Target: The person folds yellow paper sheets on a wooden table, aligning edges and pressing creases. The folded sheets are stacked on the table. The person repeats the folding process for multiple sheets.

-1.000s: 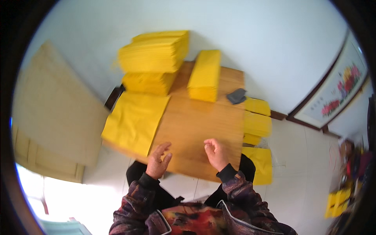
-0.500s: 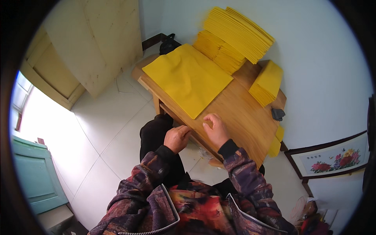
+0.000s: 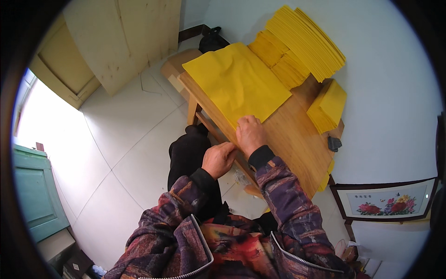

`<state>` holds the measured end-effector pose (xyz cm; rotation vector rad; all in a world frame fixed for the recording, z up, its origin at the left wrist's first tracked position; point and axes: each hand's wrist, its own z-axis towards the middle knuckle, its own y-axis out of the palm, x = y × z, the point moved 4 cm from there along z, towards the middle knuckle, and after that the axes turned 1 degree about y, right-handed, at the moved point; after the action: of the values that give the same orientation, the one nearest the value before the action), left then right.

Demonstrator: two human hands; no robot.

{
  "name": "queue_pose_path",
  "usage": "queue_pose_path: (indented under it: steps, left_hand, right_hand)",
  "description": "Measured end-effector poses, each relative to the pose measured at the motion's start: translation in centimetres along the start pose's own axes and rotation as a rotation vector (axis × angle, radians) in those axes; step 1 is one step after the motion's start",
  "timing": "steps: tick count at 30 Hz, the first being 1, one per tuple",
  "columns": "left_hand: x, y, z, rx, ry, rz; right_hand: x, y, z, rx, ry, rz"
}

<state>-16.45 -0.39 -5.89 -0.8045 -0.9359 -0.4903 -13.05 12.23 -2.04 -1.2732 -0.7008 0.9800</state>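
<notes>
A yellow felt-like sheet [image 3: 239, 83] lies nearly flat on the wooden table [image 3: 292, 135], slightly wavy, one corner pointing toward me. My right hand [image 3: 251, 135] is at that near corner, fingers curled down and bunched over it. Its fingertips are hidden, so whether it grips the sheet does not show. Lower and to the left, my left hand [image 3: 219, 159] hovers beside the table's front edge with thumb and fingers pressed together. Anything between them is too small or hidden to make out.
Behind the sheet stand tall stacks of folded yellow pieces [image 3: 304, 42], with a smaller stack [image 3: 327, 104] at the right. A dark grey lump [image 3: 334, 143] sits at the table's right edge. A black bag [image 3: 213, 41] is beyond the far left corner. A framed flower picture [image 3: 385, 202] is at right.
My right hand has moved forward to the sheet's near corner, its fingers now curled downward. My left hand has shifted slightly right and up. The view has shifted a little.
</notes>
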Motion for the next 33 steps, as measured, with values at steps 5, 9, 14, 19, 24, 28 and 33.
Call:
queue_pose_path:
  steps: [5,9,14,19,24,28,33]
  left_hand:
    - [-0.1,0.0,0.0,-0.010,-0.026,-0.014]
    - [0.1,-0.1,0.1,-0.013,-0.047,-0.025]
    - [0.0,0.0,0.1,-0.023,-0.077,-0.043]
    - [-0.1,0.0,0.1,0.000,-0.086,-0.058]
    - [-0.2,-0.1,0.2,-0.015,-0.100,-0.056]
    - [-0.2,-0.1,0.2,0.001,-0.105,-0.077]
    - [-0.3,-0.4,0.7,0.134,-0.116,-0.147]
  right_hand:
    - [0.3,-0.3,0.5,0.077,0.026,0.066]
    - [0.8,-0.7,0.9,0.068,0.088,0.130]
    - [1.2,-0.7,1.4,0.013,0.147,0.144]
    - [1.5,-0.8,1.8,-0.026,0.191,0.194]
    - [2.2,-1.1,2.5,-0.148,0.291,0.306]
    - [3.2,-0.9,2.7,-0.219,0.358,0.426]
    - [4.5,0.0,2.8,-0.226,0.400,0.530]
